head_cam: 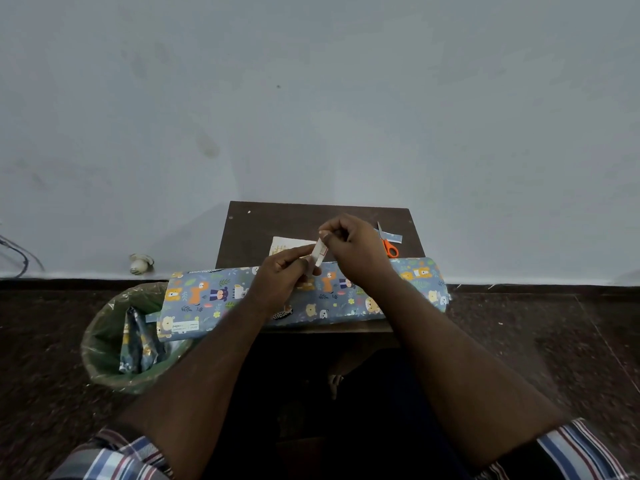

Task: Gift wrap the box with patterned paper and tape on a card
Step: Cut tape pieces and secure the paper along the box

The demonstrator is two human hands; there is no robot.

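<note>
At frame centre we hold a small white tape piece (pixel 319 255) — left hand (pixel 287 275) and right hand (pixel 353 244) both pinching it above the wrapped box (pixel 304 296), which lies across the table's (pixel 263 223) near edge. The card (pixel 289 245) sits just behind. We judge the card-taping step under way; next, the card must go onto the paper.

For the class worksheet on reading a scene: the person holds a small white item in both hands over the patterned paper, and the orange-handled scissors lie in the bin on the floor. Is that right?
Not quite. The head view shows the orange-handled scissors on the table, behind the right hand, not in the bin. The rest stands: both hands, left hand included, hold the small white item over the patterned paper.
</note>
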